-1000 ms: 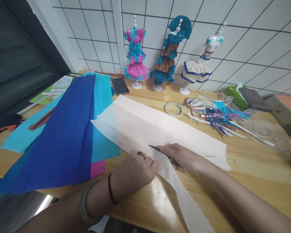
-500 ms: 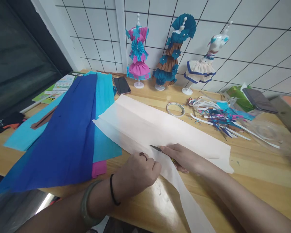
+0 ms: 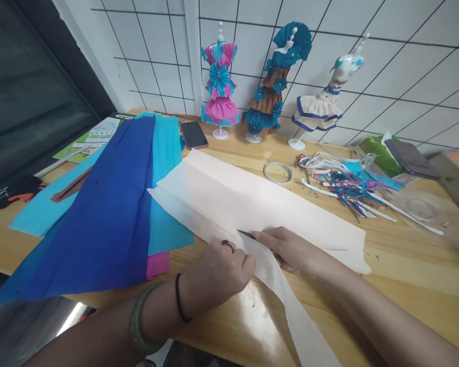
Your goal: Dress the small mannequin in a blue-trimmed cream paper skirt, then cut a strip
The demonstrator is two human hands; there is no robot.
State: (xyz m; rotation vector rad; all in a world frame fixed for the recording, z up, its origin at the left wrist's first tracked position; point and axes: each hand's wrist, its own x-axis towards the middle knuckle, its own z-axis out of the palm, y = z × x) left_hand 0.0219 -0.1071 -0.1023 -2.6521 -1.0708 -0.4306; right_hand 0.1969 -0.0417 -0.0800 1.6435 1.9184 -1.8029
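A large pale crepe paper sheet (image 3: 229,193) lies across the table in front of me. My right hand (image 3: 286,247) is closed around scissors (image 3: 246,234), whose dark blade points left over the sheet; the handles are mostly hidden by my fingers. Close to the blade, my left hand (image 3: 224,270) pinches the sheet's near edge, with its fingertips tucked out of sight. A partly cut strip (image 3: 281,290) of the same paper hangs between my hands and trails over the table's front edge. The strip still joins the sheet near the blade.
Blue crepe paper (image 3: 107,204) and light-blue paper (image 3: 168,204) overlap at left. A phone (image 3: 194,134), a tape roll (image 3: 278,173) and paper scraps (image 3: 352,186) lie beyond the sheet. Dress forms (image 3: 219,92) in paper dresses stand by the tiled wall. A box (image 3: 453,173) sits at right.
The whole view has shifted very slightly. Both hands, the scissors and the paper keep nearly the same positions relative to each other.
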